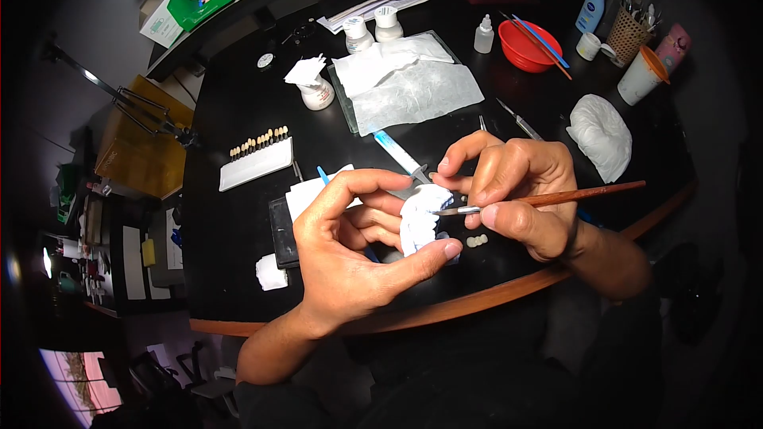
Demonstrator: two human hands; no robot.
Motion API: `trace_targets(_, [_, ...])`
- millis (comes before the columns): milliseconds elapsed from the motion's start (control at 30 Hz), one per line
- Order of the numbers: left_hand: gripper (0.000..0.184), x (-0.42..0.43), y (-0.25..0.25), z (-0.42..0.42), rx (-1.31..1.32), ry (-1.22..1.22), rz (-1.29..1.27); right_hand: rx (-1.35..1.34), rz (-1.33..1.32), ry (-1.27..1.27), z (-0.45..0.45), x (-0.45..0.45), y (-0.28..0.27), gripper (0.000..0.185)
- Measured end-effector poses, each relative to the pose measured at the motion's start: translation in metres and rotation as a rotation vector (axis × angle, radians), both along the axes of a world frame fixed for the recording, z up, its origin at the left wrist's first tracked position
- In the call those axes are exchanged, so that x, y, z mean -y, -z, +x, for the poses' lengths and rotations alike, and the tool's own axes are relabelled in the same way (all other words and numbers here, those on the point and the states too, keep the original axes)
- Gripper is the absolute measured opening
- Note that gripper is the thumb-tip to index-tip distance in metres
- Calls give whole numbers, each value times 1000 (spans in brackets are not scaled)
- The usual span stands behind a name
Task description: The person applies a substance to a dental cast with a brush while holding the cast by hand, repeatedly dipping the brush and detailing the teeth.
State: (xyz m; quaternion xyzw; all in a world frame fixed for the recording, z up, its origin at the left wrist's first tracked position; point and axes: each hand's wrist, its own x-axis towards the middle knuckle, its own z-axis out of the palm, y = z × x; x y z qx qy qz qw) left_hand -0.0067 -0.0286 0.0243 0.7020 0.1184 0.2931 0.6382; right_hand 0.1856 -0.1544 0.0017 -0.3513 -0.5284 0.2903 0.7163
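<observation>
Held in my left hand [350,246] is a white dental plaster model [419,218], its fingers and thumb curled around the sides. My right hand [524,191] pinches a fine brush [584,194] with a reddish-brown handle and a metal ferrule. The brush tip meets or nearly meets the model's right side; exact contact is hard to tell. Below the right hand, a few small tooth-coloured pieces [476,241] lie on the black table. A syringe [400,154] with a blue-white label lies just behind the model, its near end partly hidden by the hands.
On the black table [246,111] are a tooth shade guide [256,160], white jars [318,95], a paper-covered pad [417,99], a dropper bottle [483,35], a red bowl [526,52], a metal instrument [520,119], a white wrapped bundle [602,139] and a cup [642,77].
</observation>
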Motion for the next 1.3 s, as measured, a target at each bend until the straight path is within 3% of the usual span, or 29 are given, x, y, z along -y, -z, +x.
trace_targets(167, [61, -1, 3, 1, 24, 0, -10, 27, 46, 86, -7, 0, -1, 6])
trace_targets(333, [60, 0, 3, 1, 29, -4, -16, 356, 165, 131, 1, 0, -2, 9])
trace_targets(1300, [64, -2, 2, -1, 26, 18, 104, 487, 249, 164, -6, 4, -10, 16])
